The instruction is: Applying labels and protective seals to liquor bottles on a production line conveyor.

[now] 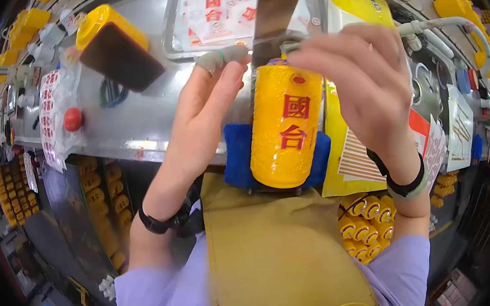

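Note:
A yellow bottle with red characters lies in front of me on a blue cushion, its neck pointing away. My left hand is raised at the bottle's left side, its taped fingertip reaching to the bottle's top. My right hand curls over the bottle's neck from the right, fingertips at the cap area. A dark flat strip runs up from the bottle's top. Whether either hand grips the strip is unclear.
A metal workbench holds a yellow-backed brown block, a red knob, a tray of white and red labels and a yellow bag. Several yellow bottles sit below right, more at left. A tan apron covers my lap.

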`<state>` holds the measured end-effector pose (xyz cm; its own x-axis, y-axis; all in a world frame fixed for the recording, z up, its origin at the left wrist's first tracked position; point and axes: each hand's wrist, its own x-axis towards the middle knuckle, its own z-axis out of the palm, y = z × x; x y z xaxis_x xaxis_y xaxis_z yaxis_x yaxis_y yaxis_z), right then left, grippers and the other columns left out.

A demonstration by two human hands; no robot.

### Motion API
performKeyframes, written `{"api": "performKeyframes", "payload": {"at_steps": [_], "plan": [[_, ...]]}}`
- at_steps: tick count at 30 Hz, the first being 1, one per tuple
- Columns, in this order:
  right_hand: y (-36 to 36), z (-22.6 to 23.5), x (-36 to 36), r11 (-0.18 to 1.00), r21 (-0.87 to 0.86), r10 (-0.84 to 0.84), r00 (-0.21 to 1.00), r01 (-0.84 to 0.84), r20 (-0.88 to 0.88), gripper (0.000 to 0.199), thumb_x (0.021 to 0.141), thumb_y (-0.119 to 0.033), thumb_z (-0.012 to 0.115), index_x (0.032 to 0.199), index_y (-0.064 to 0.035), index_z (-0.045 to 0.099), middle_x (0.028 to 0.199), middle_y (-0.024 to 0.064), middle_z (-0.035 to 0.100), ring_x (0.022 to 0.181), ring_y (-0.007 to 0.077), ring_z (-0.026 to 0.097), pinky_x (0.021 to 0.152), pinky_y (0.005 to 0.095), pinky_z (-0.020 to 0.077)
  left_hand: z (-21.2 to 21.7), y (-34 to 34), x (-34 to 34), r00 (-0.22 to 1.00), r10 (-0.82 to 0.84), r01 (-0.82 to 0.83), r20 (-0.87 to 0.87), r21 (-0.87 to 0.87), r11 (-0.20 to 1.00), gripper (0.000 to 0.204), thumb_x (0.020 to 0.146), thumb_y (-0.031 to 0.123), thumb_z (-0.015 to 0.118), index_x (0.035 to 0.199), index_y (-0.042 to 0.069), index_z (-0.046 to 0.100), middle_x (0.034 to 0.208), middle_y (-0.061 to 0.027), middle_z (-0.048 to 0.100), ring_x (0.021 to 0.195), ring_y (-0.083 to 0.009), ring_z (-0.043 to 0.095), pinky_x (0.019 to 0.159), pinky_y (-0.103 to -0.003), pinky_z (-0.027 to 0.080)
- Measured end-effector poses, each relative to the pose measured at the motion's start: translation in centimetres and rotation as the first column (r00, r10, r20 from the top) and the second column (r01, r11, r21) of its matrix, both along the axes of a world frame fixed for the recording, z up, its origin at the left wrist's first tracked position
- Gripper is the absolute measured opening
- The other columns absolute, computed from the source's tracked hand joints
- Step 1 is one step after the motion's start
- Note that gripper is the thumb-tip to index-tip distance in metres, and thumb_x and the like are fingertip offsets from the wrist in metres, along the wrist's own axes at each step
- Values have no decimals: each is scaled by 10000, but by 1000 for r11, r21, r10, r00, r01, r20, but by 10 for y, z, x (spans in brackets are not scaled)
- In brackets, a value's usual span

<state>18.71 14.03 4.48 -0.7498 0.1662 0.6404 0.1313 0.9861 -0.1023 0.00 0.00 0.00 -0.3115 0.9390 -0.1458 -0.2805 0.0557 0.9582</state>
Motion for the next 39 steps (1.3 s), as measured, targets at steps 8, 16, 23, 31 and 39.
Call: {"api": "performKeyframes", "payload": {"at_steps": [8,16,23,31,39], "plan": [[-40,-10,8,975,-222,13,1000,-10,15,333,702,85,707,1014,-28,739,981,81,740,872,253,651,751,337,509,11,-43,-36,984,129,-130,-127,1,992,338,1048,115,582,1342,-47,552,1306,-87,621,1241,-142,549,1078,-304,414],[-62,-14,35,882,-399,266,964,-249,-15,229,828,16,657,1036,-48,729,953,81,734,884,213,659,760,337,487,-17,16,-10,998,-18,18,-54,6,1000,473,994,383,656,1269,-1,627,1214,-55,661,1128,-123,597,1003,-322,472],[-47,-41,35,182,-983,-519,845,-36,-127,288,1013,-107,583,1289,-24,594,979,-4,555,832,54,498,705,201,386,-14,21,16,997,27,-27,68,-9,1000,431,1031,246,616,1328,-57,540,1253,-122,640,1165,-168,597,1013,-318,473],[-51,-62,11,-178,-973,-449,892,-147,-52,272,974,-174,705,1197,-60,599,796,-84,450,685,0,412,575,182,312,-20,24,40,988,9,-14,157,26,1000,375,1022,216,642,1321,4,560,1207,-100,667,1084,-149,643,944,-314,525],[-50,-60,3,-225,-962,-468,883,-155,-32,329,936,-186,767,1152,-63,552,852,-59,480,755,10,452,643,164,367,-22,25,45,995,44,-46,88,31,998,384,966,139,711,1296,-1,576,1184,-110,676,1077,-159,660,930,-313,539]]}}
